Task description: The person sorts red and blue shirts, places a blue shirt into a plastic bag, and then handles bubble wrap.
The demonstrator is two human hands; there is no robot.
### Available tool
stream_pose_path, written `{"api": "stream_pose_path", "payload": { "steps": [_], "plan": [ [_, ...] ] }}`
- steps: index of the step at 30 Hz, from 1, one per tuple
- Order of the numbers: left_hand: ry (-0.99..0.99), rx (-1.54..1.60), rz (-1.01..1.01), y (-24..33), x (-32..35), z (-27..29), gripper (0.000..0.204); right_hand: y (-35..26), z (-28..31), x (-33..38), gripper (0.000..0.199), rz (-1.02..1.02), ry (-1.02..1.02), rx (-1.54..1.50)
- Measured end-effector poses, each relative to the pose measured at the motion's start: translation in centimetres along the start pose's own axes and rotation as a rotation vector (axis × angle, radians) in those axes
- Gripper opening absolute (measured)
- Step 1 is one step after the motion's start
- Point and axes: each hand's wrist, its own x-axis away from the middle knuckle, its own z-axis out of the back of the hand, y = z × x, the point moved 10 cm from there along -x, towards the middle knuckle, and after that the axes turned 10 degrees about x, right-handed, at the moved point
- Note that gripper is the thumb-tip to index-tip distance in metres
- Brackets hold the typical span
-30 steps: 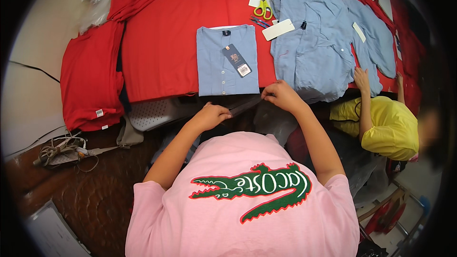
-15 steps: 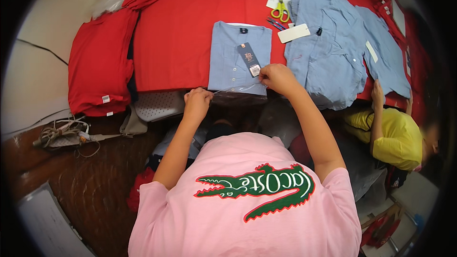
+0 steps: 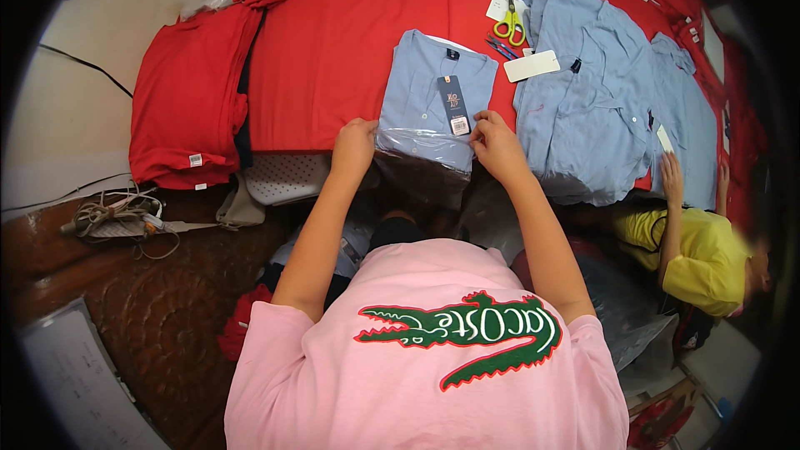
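A folded light-blue shirt (image 3: 414, 87) lies at the table's front edge, with a dark hang tag (image 3: 452, 98) on its front. A clear plastic bag (image 3: 429, 177) covers the shirt's lower end and hangs past the edge. My left hand (image 3: 356, 148) is closed at the bag's left side, fingertips pinching its rim. At the other side my right hand (image 3: 497, 147) pinches the bag's rim beside the tag's lower end.
Blue shirts (image 3: 587, 108) with a white tag (image 3: 531, 66) lie at the right, near yellow-handled scissors (image 3: 509, 29). Folded red garments (image 3: 187, 100) sit at the left. A co-worker in a yellow top (image 3: 704, 254) handles a blue shirt. Coiled cables (image 3: 125, 221) lie lower left.
The bag's rim has moved up over the shirt's lower part. My left hand has moved right and up to the shirt's side; my right hand has shifted right. The view has shifted slightly.
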Motion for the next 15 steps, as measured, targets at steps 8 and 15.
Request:
{"api": "stream_pose_path", "payload": {
  "steps": [8, 15],
  "plan": [
    [-0.487, 0.728, 0.367, -5.1, 4.0, -4.4, 0.022, 1.2, -0.3, 0.1, 0.01, 0.05, -0.114, -0.019],
    [-0.304, -0.002, -0.212, 1.1, 7.1, -1.3, 0.011, 0.0, -0.3, 2.0, 0.008, 0.022, -0.196, -0.031]
  ]
}}
